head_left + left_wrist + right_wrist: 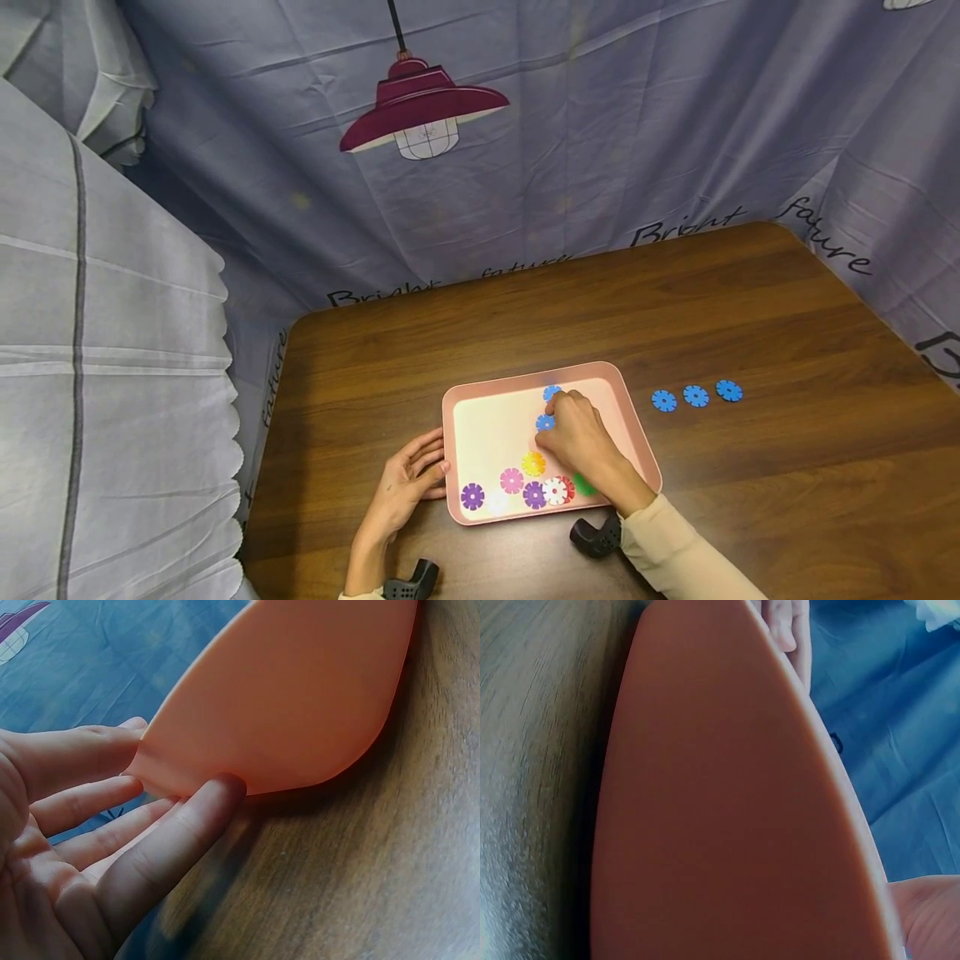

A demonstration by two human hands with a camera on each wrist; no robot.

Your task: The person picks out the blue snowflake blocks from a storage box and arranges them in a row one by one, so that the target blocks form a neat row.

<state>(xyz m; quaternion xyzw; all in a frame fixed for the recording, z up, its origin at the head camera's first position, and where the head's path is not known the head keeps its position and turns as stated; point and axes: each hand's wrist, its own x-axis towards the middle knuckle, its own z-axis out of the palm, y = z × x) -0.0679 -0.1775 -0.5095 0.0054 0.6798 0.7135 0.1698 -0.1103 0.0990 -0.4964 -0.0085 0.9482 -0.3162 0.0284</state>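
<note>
Tray [495, 390]: flat on the desk [420, 358], long axis running side to side. Right hand [581, 429]: over the tray, its thumb and index finger narrowly spaced about the inner blue disc [545, 423]; whether the disc is pinched cannot be told (the right wrist view shows mainly tray wall). The second blue disc [552, 392] lies in the tray, just beyond that finger. Three blue discs [696, 396] lie on the desk, in a row right of the tray; the right hand is the nearer. Left hand [405, 479]: fingers spread and extended, thumb touching the tray's left end.
</note>
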